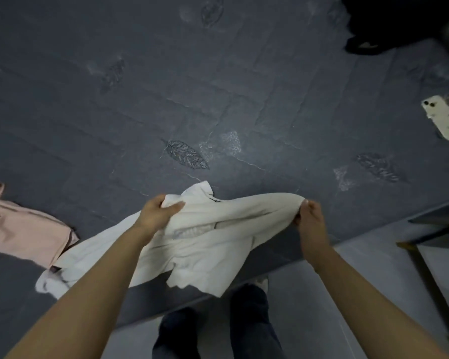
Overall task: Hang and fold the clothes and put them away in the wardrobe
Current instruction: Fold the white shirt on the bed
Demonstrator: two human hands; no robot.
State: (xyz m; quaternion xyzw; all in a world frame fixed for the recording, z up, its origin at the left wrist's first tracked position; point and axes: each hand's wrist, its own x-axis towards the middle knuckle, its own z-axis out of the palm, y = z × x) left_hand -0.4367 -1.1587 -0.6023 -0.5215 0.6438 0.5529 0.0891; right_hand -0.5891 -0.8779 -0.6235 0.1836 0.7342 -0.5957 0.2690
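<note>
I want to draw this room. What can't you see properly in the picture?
Head view, the only one:
- Black item: cut off by the top edge, too dark to name.
- Pink garment: cut off by the left edge.
- White shirt: print blurred, partly behind the left hand.
- Wardrobe: not in view.

The bed cover is dark slate grey, printed with scattered grey and pale silvery leaves. The shirt is off-white with a faint grey chest print. A pale pink garment lies left. The phone is cream, speckled dark. The trousers are dark navy; the floor is light grey.
</note>
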